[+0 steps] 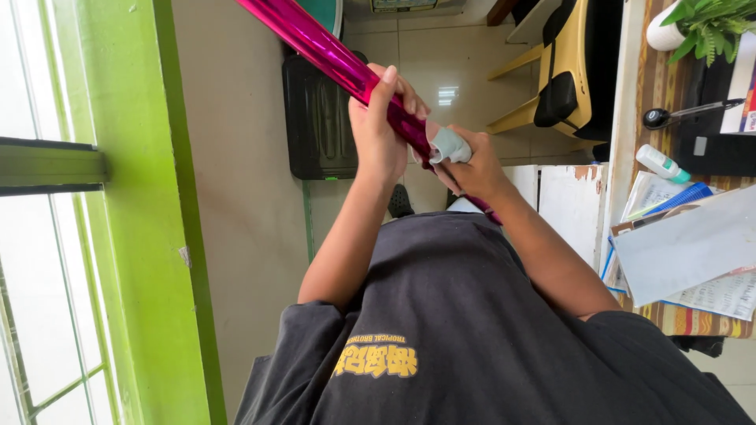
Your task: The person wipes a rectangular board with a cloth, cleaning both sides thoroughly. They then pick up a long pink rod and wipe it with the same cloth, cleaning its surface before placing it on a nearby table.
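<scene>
Two hands, left hand (379, 134), right hand (472, 169), gripping pink foil roll (331, 51), perhaps taped, tiled floor (441, 59)

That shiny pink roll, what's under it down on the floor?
Below the pink roll lies a black case on pale floor tiles. The left hand and right hand gripping the roll hide the floor beneath its near end.

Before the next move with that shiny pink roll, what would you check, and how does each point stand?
1. Left hand wrapped round the shiny magenta foil roll: ok.
2. Right hand at the roll's near end, by the grey core: ok.
3. Loose edge of foil found: cannot tell.
4. Roll's far end visible: not ok, it runs out of view.
5. Roll apart from the desk with the potted plant: ok.
</scene>
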